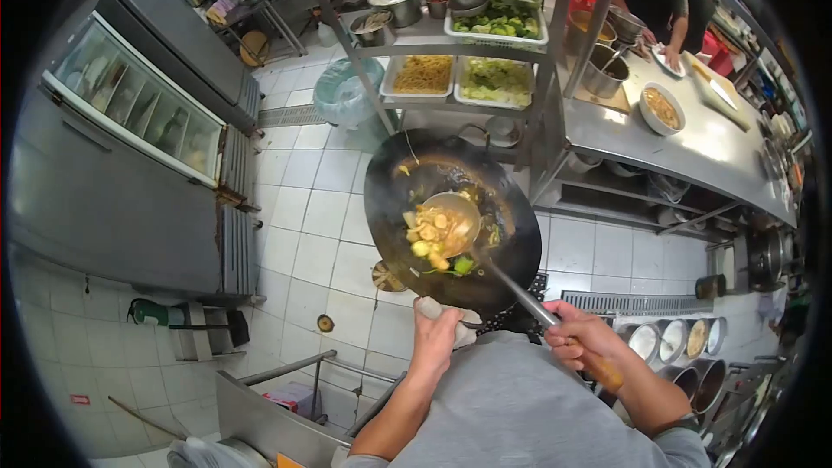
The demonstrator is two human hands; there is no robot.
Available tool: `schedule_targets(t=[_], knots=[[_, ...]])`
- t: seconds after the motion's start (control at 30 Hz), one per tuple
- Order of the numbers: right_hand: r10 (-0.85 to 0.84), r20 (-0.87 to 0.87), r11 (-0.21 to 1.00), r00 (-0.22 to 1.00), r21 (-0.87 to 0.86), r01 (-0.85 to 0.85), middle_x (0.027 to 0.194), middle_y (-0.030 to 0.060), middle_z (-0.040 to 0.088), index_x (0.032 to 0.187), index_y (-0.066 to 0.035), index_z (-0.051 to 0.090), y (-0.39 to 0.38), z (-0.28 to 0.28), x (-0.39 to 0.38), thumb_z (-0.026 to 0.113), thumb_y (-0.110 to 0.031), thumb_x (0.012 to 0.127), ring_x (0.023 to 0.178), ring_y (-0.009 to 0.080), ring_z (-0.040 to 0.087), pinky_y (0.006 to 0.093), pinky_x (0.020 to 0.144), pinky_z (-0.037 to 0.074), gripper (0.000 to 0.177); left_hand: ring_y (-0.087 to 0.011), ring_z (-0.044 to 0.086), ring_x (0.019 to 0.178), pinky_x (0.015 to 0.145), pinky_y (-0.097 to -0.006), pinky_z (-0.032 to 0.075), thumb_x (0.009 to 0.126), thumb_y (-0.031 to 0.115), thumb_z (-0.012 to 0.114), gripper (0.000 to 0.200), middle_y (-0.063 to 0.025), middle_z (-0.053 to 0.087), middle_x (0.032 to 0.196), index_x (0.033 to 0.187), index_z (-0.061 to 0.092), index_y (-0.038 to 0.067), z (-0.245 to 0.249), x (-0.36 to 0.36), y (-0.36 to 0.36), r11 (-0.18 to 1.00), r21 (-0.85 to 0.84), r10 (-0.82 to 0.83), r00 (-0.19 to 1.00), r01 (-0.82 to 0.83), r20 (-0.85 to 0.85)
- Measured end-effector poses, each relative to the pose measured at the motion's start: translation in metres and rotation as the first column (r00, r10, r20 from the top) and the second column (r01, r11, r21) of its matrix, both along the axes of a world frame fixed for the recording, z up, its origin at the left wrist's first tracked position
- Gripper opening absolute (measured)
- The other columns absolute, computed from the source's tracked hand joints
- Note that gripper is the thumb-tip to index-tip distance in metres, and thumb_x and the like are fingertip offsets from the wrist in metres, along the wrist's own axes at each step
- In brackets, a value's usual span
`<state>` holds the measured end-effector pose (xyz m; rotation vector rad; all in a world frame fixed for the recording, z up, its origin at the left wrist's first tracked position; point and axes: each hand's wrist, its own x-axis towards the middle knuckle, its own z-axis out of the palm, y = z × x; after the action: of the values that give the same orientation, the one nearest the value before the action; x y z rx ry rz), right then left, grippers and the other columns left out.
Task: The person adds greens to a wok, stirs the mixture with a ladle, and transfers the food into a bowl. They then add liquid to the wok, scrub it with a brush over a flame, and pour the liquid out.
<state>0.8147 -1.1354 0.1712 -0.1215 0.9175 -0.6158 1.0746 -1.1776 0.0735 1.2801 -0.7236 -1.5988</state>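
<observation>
A large blackened wok [390, 225] is tilted in front of my body, with sauce and green bits clinging to its inside. My right hand [582, 340] is wrapped around the handle of a long metal ladle [518, 289] with a wooden end. The ladle's bowl is over the wok, heaped with chopped food in brown sauce [436, 232]. Some green leaf hangs near the bowl's lower edge. My left hand [435, 336] grips a pale folded cloth [464, 315] at the wok's near edge. Whatever part of the wok lies under that cloth is hidden.
Trays of noodles [423, 75] and chopped greens [494, 81] sit on a metal rack beyond the wok. On the steel counter [607, 134] at right stands a white bowl of food [661, 110]. A co-worker's hand [672, 56] is behind it. Seasoning pots [643, 342] stand at lower right.
</observation>
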Motion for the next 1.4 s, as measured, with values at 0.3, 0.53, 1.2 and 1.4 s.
schedule_targets(t=[0.3, 0.53, 1.2, 1.4], knots=[[-0.212, 0.333, 0.972, 0.919, -0.022, 0.232, 0.073, 0.0034, 0.041, 0.132, -0.015, 0.042, 0.036, -0.007, -0.041, 0.048, -0.006, 0.095, 0.044, 0.0061, 0.038, 0.0243, 0.035, 0.038, 0.039, -0.0199, 0.064, 0.082, 0.069, -0.0343, 0.053, 0.084, 0.005, 0.055, 0.020, -0.0104, 0.064, 0.093, 0.103, 0.058, -0.002, 0.032, 0.020, 0.000, 0.936, 0.304, -0.098, 0.962, 0.175, -0.253], [-0.424, 0.076, 0.887, 0.903, -0.167, 0.430, 0.073, 0.0034, 0.042, 0.129, -0.015, 0.041, 0.039, 0.031, -0.111, 0.049, -0.006, 0.093, 0.045, 0.0056, 0.039, 0.0233, 0.033, 0.036, 0.038, -0.0270, 0.067, 0.081, 0.069, -0.0392, 0.056, 0.084, 0.007, 0.055, 0.023, -0.0163, 0.066, 0.093, 0.102, 0.060, -0.006, 0.035, -0.064, -0.047, 0.887, 0.246, -0.273, 0.874, 0.391, -0.403], [-0.691, -0.615, 0.721, 0.379, -0.620, 0.308, 0.067, 0.0014, 0.049, 0.127, -0.010, 0.042, -0.088, 0.011, -0.378, 0.055, -0.008, 0.088, 0.046, 0.0098, 0.046, 0.0272, 0.039, 0.040, 0.041, -0.0371, 0.066, 0.092, 0.085, -0.0467, 0.053, 0.080, 0.015, 0.055, 0.031, -0.0241, 0.066, 0.099, 0.098, 0.060, -0.010, 0.028, -0.213, -0.106, 0.788, 0.324, -0.413, 0.840, 0.523, -0.351], [-0.491, -0.797, 0.870, -0.351, -0.425, -0.251, 0.079, 0.0264, 0.063, 0.136, -0.006, 0.036, -0.085, -0.042, -0.384, 0.056, -0.008, 0.083, 0.072, 0.0428, 0.063, 0.0500, 0.068, 0.050, 0.057, -0.0339, 0.068, 0.086, 0.071, -0.0445, 0.058, 0.082, 0.009, 0.053, 0.027, -0.0214, 0.066, 0.099, 0.102, 0.058, -0.009, 0.032, -0.216, -0.101, 0.816, 0.363, -0.326, 0.876, 0.450, -0.354]])
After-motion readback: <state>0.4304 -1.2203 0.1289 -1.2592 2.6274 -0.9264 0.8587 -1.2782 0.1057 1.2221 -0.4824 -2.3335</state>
